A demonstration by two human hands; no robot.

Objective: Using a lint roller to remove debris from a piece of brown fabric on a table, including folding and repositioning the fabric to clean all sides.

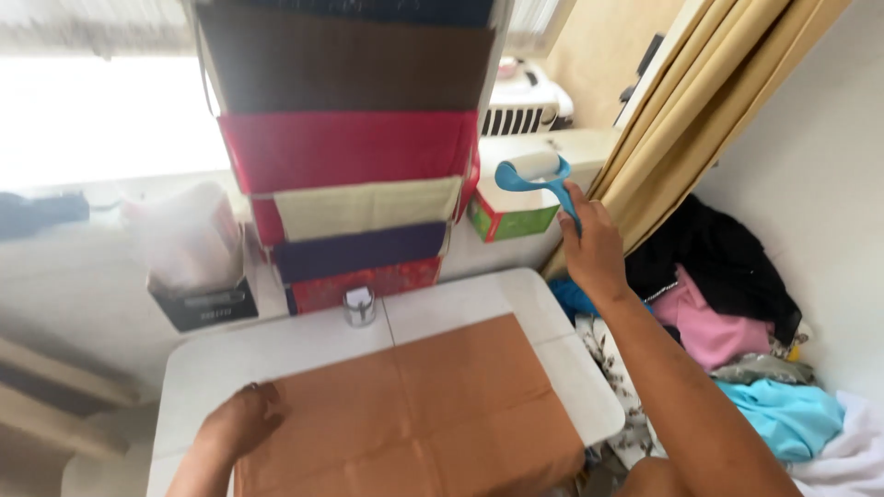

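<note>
Overhead, the right hand (589,241) holds its grip clenched around the blue lint roller (537,173) handle.

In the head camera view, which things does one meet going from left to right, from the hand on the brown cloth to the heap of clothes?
Left hand on the brown cloth → small metal jar → green tissue box → right hand holding the blue lint roller → black garment → turquoise garment.
</note>
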